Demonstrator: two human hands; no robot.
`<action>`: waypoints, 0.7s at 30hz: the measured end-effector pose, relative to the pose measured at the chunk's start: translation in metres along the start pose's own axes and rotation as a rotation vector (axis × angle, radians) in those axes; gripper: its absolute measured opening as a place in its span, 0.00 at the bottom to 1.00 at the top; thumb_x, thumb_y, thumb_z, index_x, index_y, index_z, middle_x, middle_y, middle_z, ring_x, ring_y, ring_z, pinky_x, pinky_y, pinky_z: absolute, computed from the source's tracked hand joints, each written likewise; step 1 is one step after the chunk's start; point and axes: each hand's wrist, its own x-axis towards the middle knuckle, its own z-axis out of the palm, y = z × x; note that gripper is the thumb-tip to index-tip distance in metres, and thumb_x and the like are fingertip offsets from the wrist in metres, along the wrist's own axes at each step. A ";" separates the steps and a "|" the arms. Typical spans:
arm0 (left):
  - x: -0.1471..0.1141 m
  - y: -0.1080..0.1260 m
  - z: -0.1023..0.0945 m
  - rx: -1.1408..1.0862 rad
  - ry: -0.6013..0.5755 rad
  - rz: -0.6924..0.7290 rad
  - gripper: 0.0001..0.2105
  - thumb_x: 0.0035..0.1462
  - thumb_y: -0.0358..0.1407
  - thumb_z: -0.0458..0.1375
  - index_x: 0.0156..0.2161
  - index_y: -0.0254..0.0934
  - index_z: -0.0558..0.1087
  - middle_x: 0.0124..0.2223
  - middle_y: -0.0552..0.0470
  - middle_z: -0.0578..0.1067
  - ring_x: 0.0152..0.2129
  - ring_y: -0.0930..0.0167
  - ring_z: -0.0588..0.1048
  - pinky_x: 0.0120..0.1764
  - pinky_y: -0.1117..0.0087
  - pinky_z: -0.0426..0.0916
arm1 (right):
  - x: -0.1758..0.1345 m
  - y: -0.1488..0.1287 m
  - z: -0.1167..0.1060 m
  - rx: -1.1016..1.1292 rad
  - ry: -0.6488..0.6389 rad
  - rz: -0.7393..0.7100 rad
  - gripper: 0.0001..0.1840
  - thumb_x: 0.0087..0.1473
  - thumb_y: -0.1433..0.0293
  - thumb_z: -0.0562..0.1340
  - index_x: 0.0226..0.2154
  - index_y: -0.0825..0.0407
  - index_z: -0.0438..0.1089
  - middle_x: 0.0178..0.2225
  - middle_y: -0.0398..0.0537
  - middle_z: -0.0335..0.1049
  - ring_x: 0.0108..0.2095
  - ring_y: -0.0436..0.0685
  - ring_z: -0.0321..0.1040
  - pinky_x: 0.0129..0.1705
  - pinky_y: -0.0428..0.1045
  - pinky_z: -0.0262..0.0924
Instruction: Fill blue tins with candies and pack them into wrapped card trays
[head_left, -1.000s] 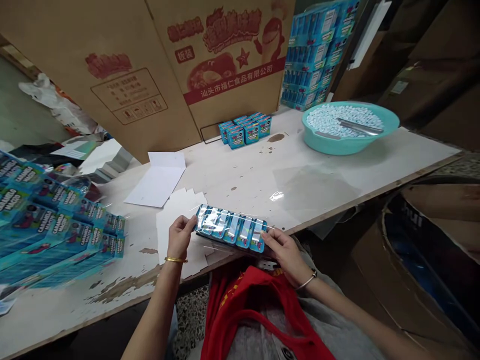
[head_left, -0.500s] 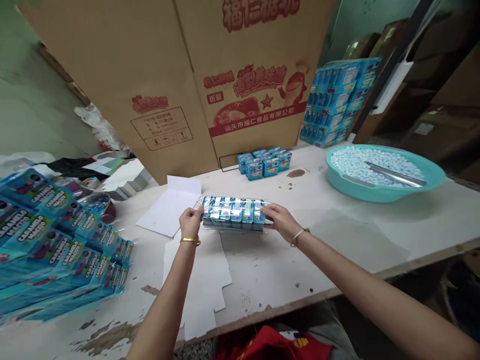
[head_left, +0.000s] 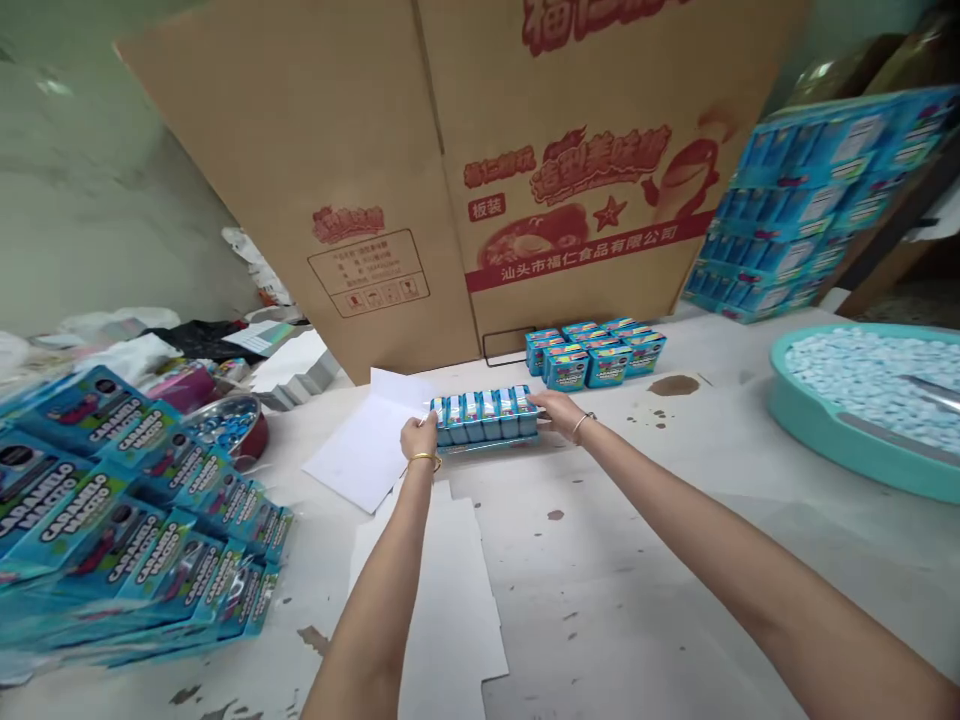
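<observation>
Between my hands is a pack of small blue candy boxes (head_left: 487,418), set in a row under clear plastic wrap. My left hand (head_left: 420,437) grips its left end, the thumb on top near the wrap's edge. At the right end, my right hand (head_left: 556,408) pinches the pack with its fingers over the corner. The pack is just above or on the table; I cannot tell whether it touches. White card sheets (head_left: 442,600) lie below and left of it. A loose group of blue candy boxes (head_left: 592,355) stands behind it to the right.
Stacked wrapped blue packs (head_left: 135,510) fill the left side. A large brown carton (head_left: 375,180) stands at the back, with more wrapped packs (head_left: 817,200) to its right. A turquoise basin (head_left: 840,430) of pale candies is at the right; a metal bowl (head_left: 232,425) sits left.
The view has turned left and come closer to the carton. Both hands still hold the pack, which now sits nearer the carton and the loose boxes, with its front side more visible.
</observation>
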 end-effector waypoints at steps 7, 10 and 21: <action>-0.032 -0.003 -0.057 0.119 -0.107 0.157 0.17 0.54 0.45 0.58 0.44 0.36 0.69 0.48 0.45 0.73 0.42 0.69 0.73 0.44 0.70 0.67 | -0.065 0.038 -0.002 -0.339 0.304 -0.559 0.22 0.51 0.58 0.62 0.46 0.50 0.61 0.51 0.55 0.64 0.55 0.61 0.58 0.58 0.60 0.53; -0.093 -0.011 -0.115 0.320 -0.482 0.511 0.17 0.56 0.46 0.57 0.47 0.38 0.70 0.49 0.44 0.73 0.48 0.66 0.71 0.52 0.64 0.64 | -0.139 0.076 0.013 -0.639 -0.047 -0.901 0.18 0.57 0.60 0.58 0.48 0.51 0.64 0.54 0.57 0.64 0.62 0.63 0.52 0.62 0.62 0.48; -0.277 -0.106 -0.207 0.640 -0.946 0.659 0.32 0.55 0.45 0.60 0.62 0.39 0.57 0.65 0.37 0.56 0.64 0.57 0.51 0.59 0.49 0.58 | -0.264 0.171 0.024 -0.793 -0.494 -0.780 0.27 0.59 0.61 0.57 0.59 0.48 0.58 0.61 0.55 0.57 0.64 0.62 0.48 0.63 0.68 0.45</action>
